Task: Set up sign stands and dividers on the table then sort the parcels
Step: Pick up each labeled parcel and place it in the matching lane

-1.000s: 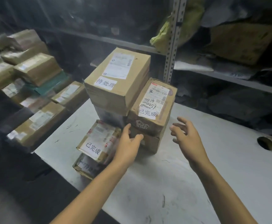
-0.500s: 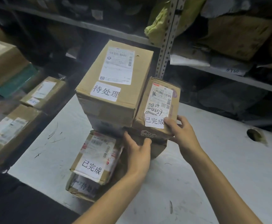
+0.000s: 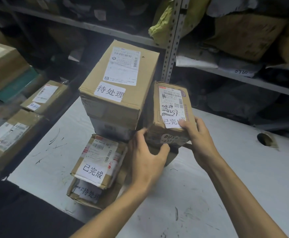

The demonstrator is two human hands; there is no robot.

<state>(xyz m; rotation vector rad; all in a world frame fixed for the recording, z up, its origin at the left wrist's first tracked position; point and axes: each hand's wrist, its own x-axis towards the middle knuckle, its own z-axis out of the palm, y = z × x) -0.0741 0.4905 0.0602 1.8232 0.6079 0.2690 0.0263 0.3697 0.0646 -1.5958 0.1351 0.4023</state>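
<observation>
Gripping the small parcel (image 3: 170,107) at centre right of the frame, the left hand (image 3: 149,157) curls round its near left corner and the right hand (image 3: 198,134) clamps its right edge, thumb on the white label. It sits just right of the tall carton (image 3: 119,83), above the white table (image 3: 226,177).

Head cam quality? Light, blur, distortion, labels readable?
Head view: dim, light falls mainly on the white table; shelves behind sink into shadow. Wide-angle bends the edges. Left-side boxes are smeared; the tall box's sticker reads sharply; the right hand hides part of the label on the small parcel.
</observation>
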